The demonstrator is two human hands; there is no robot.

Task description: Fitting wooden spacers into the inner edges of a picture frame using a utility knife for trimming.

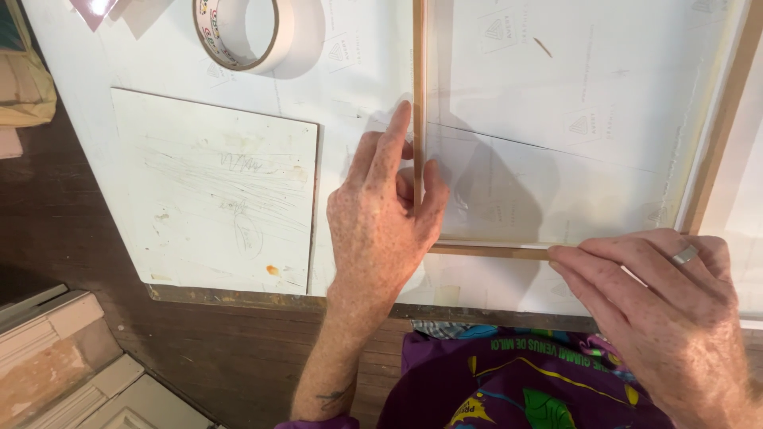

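Observation:
A thin wooden frame (419, 71) with a white translucent sheet (572, 103) stretched in it lies on a white-covered table. My left hand (381, 218) presses on the frame's left rail near its bottom left corner, fingers spread over the wood and the sheet. My right hand (660, 306), with a ring on one finger, pinches the frame's bottom rail (493, 250) at its near edge, fingertips closed on the wood.
A roll of white tape (242, 32) lies at the top. A scuffed white board (218, 191) sits left of my left hand. The table's dark wooden edge (254, 300) runs below it. Pale painted woodwork (71, 365) is at bottom left.

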